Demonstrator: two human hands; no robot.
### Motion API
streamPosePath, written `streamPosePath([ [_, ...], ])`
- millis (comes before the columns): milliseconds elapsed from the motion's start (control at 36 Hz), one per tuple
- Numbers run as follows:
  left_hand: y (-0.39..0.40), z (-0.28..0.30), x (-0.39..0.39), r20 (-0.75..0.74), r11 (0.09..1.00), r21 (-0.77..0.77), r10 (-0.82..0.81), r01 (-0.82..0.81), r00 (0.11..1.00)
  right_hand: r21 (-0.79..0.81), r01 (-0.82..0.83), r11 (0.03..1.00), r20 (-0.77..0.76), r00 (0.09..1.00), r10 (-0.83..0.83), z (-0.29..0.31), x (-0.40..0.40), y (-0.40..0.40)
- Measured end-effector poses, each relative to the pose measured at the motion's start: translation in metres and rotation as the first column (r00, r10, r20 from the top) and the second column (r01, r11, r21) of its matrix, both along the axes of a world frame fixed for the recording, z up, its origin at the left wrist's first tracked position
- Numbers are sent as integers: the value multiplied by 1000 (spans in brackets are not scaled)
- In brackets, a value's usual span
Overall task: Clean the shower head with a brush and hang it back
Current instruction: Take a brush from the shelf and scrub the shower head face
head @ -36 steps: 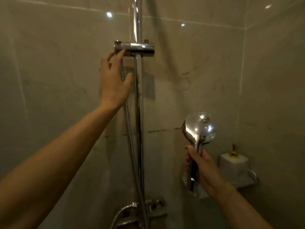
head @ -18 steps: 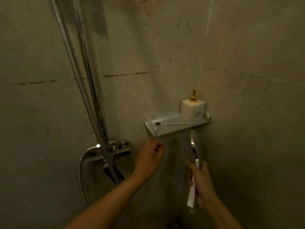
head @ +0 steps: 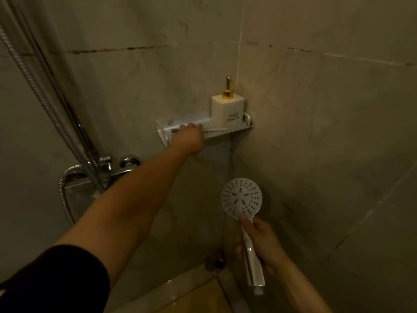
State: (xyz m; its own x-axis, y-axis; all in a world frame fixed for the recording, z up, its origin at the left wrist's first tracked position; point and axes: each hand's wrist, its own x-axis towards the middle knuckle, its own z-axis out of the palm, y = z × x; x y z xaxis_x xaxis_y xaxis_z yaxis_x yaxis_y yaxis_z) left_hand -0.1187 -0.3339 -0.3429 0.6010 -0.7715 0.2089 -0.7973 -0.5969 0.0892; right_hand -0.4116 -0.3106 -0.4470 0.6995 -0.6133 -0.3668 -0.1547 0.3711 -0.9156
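Observation:
My right hand (head: 262, 243) grips the chrome handle of the shower head (head: 242, 197), low on the right. Its round white spray face is turned up toward me. A thin white brush (head: 216, 129) lies along the metal corner shelf (head: 239, 129). My left hand (head: 187, 137) is stretched out to that shelf, its fingers curled down over the brush's left end. The fingers hide whether they hold the brush.
A white soap bottle (head: 228, 109) with a gold pump stands on the shelf's right end in the tiled corner. The shower rail (head: 67, 105) and metal hose (head: 33, 80) run down the left to the chrome mixer valve (head: 99, 170). A floor drain (head: 218, 263) sits below.
My left hand has come down from the rail's holder and reached onto the shelf over the brush. The shower head has been lowered and its face turned toward me. My view has dropped.

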Motion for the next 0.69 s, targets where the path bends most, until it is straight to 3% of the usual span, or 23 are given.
streamPosePath([
  [194,-8,13,7,-111,998,-61,-3,-4,994,-32,-49,998,16,999,49,-6,-17,-11],
  [361,-2,14,7,2,996,-73,-52,52,999,-56,-104,993,-5,995,104,-10,-23,-14],
  [556,22,20,-10,218,950,-259,-119,175,969,34,-154,987,49,987,152,-10,-18,-10],
  [639,44,24,-24,210,912,-345,-156,223,965,-5,-192,981,48,980,192,-12,-12,-6],
  [694,64,19,-36,120,879,-419,-198,230,973,-39,-218,975,33,975,219,-12,-6,-1],
])
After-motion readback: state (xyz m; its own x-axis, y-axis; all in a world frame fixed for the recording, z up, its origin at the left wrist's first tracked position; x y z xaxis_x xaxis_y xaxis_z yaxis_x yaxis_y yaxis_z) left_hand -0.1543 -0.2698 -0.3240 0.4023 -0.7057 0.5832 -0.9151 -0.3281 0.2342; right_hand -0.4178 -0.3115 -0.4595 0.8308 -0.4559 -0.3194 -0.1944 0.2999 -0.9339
